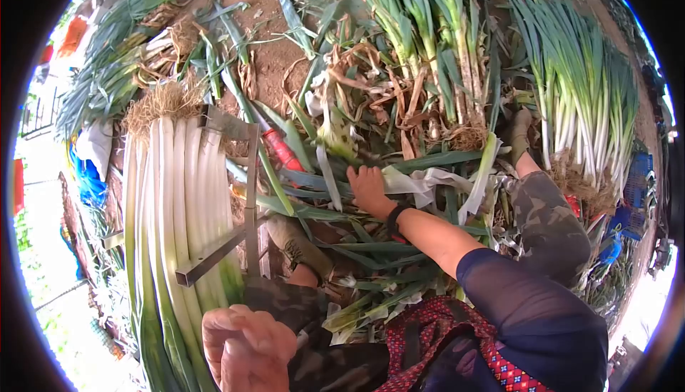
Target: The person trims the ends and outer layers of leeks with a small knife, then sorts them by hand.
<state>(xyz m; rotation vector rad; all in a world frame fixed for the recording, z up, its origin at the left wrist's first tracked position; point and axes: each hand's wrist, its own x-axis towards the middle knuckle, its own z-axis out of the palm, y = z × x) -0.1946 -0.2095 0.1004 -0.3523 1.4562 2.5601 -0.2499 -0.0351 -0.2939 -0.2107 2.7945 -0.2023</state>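
Note:
I sit on the ground among leeks. My right hand [369, 188], with a black band on the wrist, reaches forward into a litter of green and pale leek leaves [421, 178]; its fingers curl down into them. My left hand [246, 345] is low and close to me, fingers curled with nothing showing in them, beside a stack of trimmed white leeks [178, 199] lying in a metal frame [250, 199]. A red-handled tool [282, 150] lies among the leaves just beyond the right hand.
Bundles of untrimmed leeks with roots lie ahead [428, 49] and to the right [578, 107]. More lie at the far left [107, 71]. My boots [296, 246] rest in the trimmings. A blue crate [635, 178] stands at the right edge. Bare soil [275, 49] shows ahead.

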